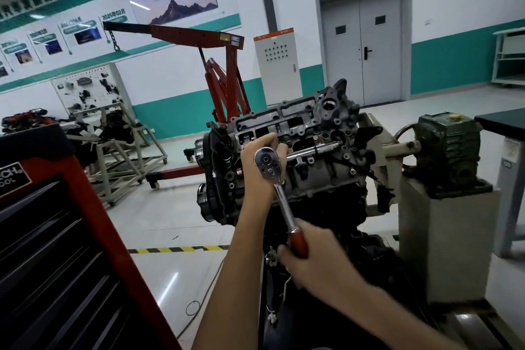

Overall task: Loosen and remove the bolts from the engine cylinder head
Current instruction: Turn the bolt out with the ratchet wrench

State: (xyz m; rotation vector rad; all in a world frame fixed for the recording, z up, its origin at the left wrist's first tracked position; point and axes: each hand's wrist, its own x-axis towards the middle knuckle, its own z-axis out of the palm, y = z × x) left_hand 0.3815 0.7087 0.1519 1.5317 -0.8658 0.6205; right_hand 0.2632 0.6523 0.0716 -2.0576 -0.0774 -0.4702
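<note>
A grey engine cylinder head (309, 133) sits tilted on an engine stand in the middle of the view, with several small bolts (353, 171) showing along its edges. A chrome ratchet wrench (267, 163) points its head at the cylinder head. My left hand (257, 156) grips around the ratchet head. My right hand (309, 258) holds the wrench's red handle (297, 241) lower down. A long chrome extension bar (315, 150) lies across the top of the head, to the right of my left hand. The socket and the bolt under it are hidden.
A red tool cabinet (65, 236) with black drawers stands at the left. A red engine hoist (224, 77) is behind the engine. The stand's green gearbox (449, 148) with a handwheel is at the right. Yellow-black floor tape (176, 249) runs below.
</note>
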